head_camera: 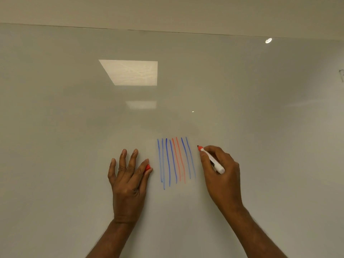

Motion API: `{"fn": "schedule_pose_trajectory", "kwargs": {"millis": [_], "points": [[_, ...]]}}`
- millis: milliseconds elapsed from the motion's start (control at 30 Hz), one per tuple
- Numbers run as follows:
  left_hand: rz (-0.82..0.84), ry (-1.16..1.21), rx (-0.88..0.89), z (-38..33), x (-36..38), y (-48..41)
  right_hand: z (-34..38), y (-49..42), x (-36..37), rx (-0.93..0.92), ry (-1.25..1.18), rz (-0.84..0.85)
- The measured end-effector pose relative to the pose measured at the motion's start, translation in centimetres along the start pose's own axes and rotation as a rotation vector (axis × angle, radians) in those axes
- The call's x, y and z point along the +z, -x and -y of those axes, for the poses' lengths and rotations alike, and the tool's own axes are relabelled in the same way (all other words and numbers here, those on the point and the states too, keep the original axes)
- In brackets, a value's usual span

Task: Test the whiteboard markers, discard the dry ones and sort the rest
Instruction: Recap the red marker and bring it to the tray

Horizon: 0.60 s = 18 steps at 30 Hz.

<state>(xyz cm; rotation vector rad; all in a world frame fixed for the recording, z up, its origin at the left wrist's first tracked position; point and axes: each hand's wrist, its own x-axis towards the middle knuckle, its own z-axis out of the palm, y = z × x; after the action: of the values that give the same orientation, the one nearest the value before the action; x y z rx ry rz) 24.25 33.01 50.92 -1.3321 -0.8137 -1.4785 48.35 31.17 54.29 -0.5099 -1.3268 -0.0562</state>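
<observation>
**Testing a red marker on the board**

The right hand (219, 168) is clamped around a white-barrelled marker (212, 161), gripping it towards the front. The red tip (198, 146) points up and left at the board (74, 127), just right of a row of strokes (175, 161). Whether the tip touches the surface cannot be told. The left hand (128, 179) lies against the board left of the row. Three of its fingers are spread and straight, and the thumb and forefinger pinch a red cap (148, 167). The row is mostly blue, with two pale red strokes near the middle.

The step in hand appears to be the trial stroke for this marker. It is best begun on bare board to the right of the last blue line, so the new mark cannot be mistaken for another. One long, steady pull downward, parallel to the row and under light, even pressure, should serve. A dry tip would probably show as a line that thins or breaks along its length, so a short dab would tell little. Comparing the result with the two red strokes would help. Keeping the cap pinched lets it go straight back on. No sorting or discard place is in view.
</observation>
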Motion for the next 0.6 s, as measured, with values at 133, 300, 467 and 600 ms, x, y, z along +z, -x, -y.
{"fn": "schedule_pose_trajectory", "kwargs": {"millis": [133,300,467,600], "points": [[-0.001,0.004,-0.007,0.2,0.1,-0.1,-0.7,4.2,-1.7,0.085,0.045,0.054],[0.032,0.051,-0.035,-0.1,-0.4,0.2,0.2,8.7,-4.6,0.316,-0.064,0.186],[0.103,0.101,-0.115,-1.9,-2.8,1.5,4.1,11.3,-6.9,0.430,-0.259,0.218],[0.130,0.359,-0.507,-6.1,-6.7,1.9,6.9,12.6,-7.1,0.433,-0.369,0.355]]}}
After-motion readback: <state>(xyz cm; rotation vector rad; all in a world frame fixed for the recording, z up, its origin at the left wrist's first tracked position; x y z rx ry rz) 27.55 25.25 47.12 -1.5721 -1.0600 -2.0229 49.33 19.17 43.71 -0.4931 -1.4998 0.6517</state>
